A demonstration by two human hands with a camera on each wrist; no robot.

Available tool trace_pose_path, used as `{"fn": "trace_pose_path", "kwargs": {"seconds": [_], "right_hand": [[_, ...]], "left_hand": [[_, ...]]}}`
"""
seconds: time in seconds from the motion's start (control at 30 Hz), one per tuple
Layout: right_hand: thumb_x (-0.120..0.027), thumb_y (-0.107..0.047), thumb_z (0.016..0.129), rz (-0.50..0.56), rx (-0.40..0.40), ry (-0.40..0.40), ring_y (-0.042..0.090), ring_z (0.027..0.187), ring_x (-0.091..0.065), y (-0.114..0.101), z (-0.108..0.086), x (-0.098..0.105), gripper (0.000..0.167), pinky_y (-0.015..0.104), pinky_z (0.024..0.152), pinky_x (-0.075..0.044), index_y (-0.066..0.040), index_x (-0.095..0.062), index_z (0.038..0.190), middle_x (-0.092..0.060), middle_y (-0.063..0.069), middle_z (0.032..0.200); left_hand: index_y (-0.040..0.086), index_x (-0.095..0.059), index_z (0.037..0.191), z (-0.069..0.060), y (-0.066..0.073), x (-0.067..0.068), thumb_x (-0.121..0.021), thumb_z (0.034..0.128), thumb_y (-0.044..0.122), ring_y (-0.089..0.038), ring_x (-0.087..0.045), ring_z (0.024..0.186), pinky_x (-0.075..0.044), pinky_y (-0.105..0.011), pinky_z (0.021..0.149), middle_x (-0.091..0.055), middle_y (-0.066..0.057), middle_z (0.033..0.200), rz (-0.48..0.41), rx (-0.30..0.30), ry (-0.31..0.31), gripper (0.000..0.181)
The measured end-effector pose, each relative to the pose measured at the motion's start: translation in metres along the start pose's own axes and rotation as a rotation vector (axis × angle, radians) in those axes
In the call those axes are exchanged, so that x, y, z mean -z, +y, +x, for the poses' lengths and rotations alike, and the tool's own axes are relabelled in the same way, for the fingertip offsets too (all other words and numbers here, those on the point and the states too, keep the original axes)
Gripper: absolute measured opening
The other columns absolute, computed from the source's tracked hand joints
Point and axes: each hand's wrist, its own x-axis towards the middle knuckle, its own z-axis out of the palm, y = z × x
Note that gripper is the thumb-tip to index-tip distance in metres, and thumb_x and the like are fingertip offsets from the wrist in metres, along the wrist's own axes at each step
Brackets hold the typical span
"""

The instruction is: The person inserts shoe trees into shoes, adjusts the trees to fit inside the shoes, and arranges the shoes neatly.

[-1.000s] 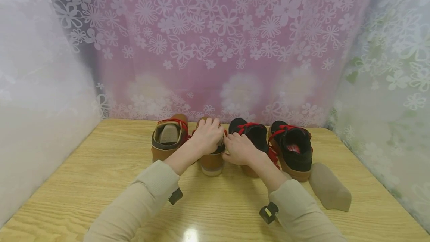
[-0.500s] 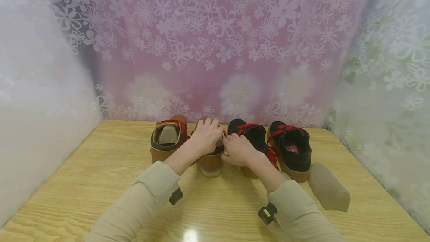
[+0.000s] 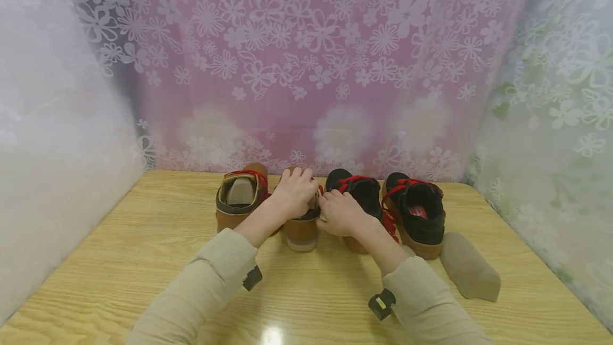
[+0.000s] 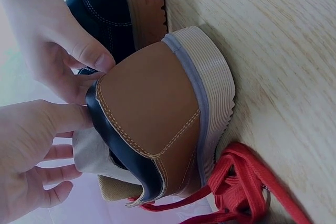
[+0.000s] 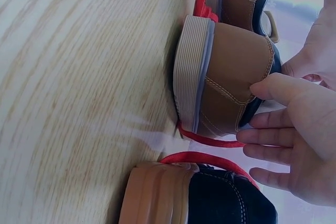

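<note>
Between my hands stands a brown shoe (image 3: 301,236) with a dark collar, red laces and a ribbed pale sole (image 4: 210,87). My left hand (image 3: 293,196) is over its opening, thumb and fingers gripping a grey moulded shoe insert (image 4: 92,150) that sits partly in the shoe. My right hand (image 3: 342,212) pinches the collar at the side of the heel. Its thumb presses the brown heel (image 5: 236,66), while the other fingers are spread beyond the collar. How deep the insert reaches is hidden.
Left of it stands another brown shoe (image 3: 232,221) with a grey insert (image 3: 241,191) inside. To the right are two black shoes (image 3: 366,196) (image 3: 421,230) with red laces. A loose grey insert (image 3: 469,268) lies at the right on the wooden table (image 3: 306,297). A flowered curtain (image 3: 306,68) hangs behind.
</note>
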Motion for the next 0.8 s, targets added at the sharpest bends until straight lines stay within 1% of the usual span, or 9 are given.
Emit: {"fn": "trace_pose_path", "kwargs": {"seconds": [0.1, 0.3, 0.63, 0.8], "right_hand": [[-0.060, -0.030, 0.084, -0.001, 0.000, -0.011, 0.027, 0.090, -0.051, -0.0003, -0.0003, 0.0018, 0.026, 0.041, 0.074, -0.044, -0.006, -0.059, 0.094, -0.055, 0.005, 0.090], [-0.060, -0.030, 0.083, 0.005, 0.007, -0.008, 0.027, 0.090, -0.052, -0.0002, -0.0004, 0.0023, 0.026, 0.042, 0.074, -0.044, -0.005, -0.059, 0.092, -0.055, 0.005, 0.089], [-0.060, -0.027, 0.082, 0.012, 0.010, 0.000, 0.028, 0.088, -0.052, 0.0009, -0.0002, 0.0030, 0.024, 0.040, 0.073, -0.044, -0.005, -0.058, 0.090, -0.055, 0.006, 0.089], [-0.060, -0.028, 0.082, 0.019, 0.016, 0.001, 0.028, 0.089, -0.052, 0.0003, 0.0003, 0.0034, 0.025, 0.041, 0.073, -0.044, -0.005, -0.058, 0.091, -0.056, 0.006, 0.089]], "left_hand": [[0.013, -0.064, 0.106, 0.0003, 0.0004, -0.0003, -0.067, 0.0842, 0.027, -0.026, -0.048, 0.094, -0.040, -0.042, 0.081, -0.051, -0.007, 0.106, 0.008, -0.003, 0.002, 0.026], [0.013, -0.064, 0.108, 0.0015, 0.0012, -0.0026, -0.067, 0.0836, 0.027, -0.026, -0.049, 0.094, -0.040, -0.042, 0.080, -0.051, -0.007, 0.107, 0.028, -0.004, 0.000, 0.028], [0.014, -0.064, 0.104, 0.0045, 0.0017, -0.0056, -0.064, 0.0860, 0.028, -0.025, -0.048, 0.092, -0.041, -0.040, 0.077, -0.051, -0.008, 0.106, 0.048, -0.025, 0.003, 0.023], [0.015, -0.063, 0.107, 0.0054, 0.0005, -0.0063, -0.065, 0.0858, 0.027, -0.025, -0.048, 0.092, -0.041, -0.040, 0.078, -0.050, -0.008, 0.107, 0.049, -0.025, -0.009, 0.024]]}}
